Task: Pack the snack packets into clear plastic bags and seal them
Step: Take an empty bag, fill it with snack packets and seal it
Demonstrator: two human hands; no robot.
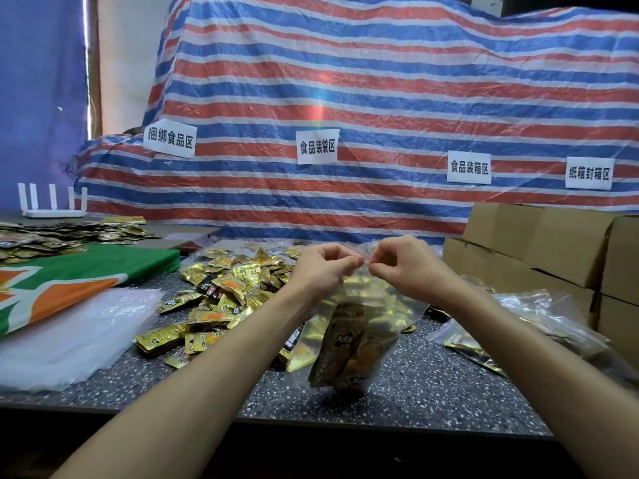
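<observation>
You were part-way through the job, by the look of it. The clear bag [397, 305] in your hands already had several snack packets [349, 347] inside. It hung in the air just to the right of the heap of loose packets [228, 292], its bottom above the speckled table [432, 385]. I judge that you were pressing its mouth closed. Whether the strip was sealed along its whole length could not be told. Farther right of the heap lay filled bags [539, 323], which suggests some packs were finished. A great deal remained: the heap itself was large, and a stack of empty bags [69, 337] sat to its left, waiting.

Your left hand [325, 267] had its fingers curled and pinched the bag's top edge between thumb and fingertip. Your right hand [401, 267] did the same just beside it, so the two pinches almost met at the middle of the edge. Both hands were raised over the right side of the heap and carried nothing but that bag. Its weight hung from those two pinches alone.
</observation>
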